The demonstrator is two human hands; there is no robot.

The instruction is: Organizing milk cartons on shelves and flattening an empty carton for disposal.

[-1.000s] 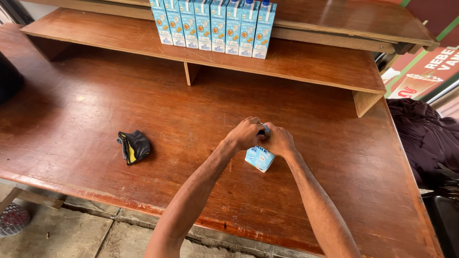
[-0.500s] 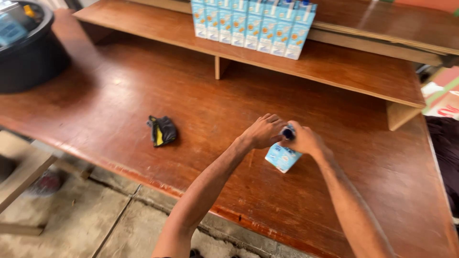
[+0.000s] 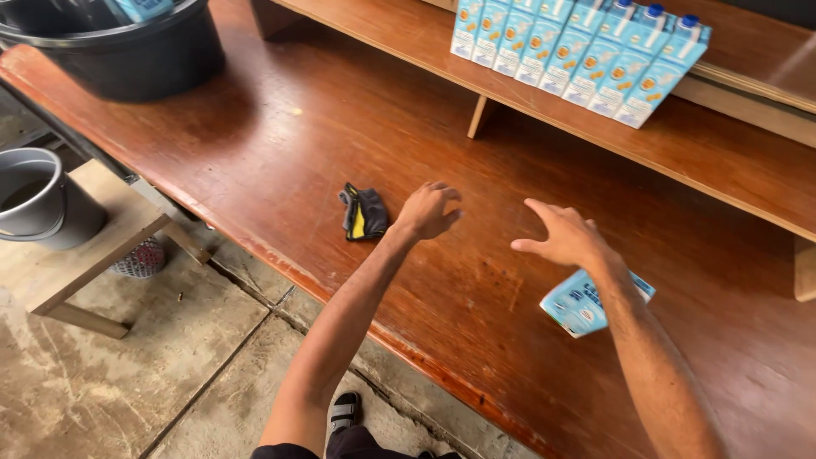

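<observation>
My left hand (image 3: pixel 427 210) hovers over the brown wooden table (image 3: pixel 280 136) with fingers loosely curled and nothing in it, just right of a small black and yellow cloth (image 3: pixel 363 212). Further right, my right hand (image 3: pixel 563 235) is spread with fingers apart and empty. A light blue drink carton (image 3: pixel 583 304) lies on its side on the table under my right forearm, partly hidden by it. Neither hand touches the carton.
A row of several upright blue cartons (image 3: pixel 586 51) stands on the raised wooden shelf (image 3: pixel 748 161) at the back. A large black tub (image 3: pixel 119 47) sits at the table's far left. A grey bucket (image 3: pixel 38 200) rests on a low wooden stool (image 3: pixel 93 246) over a concrete floor.
Both hands were closed together on the carton's cap; now they have let go and moved left, and the carton lies on the table. The view has swung left, showing the tub and bucket.
</observation>
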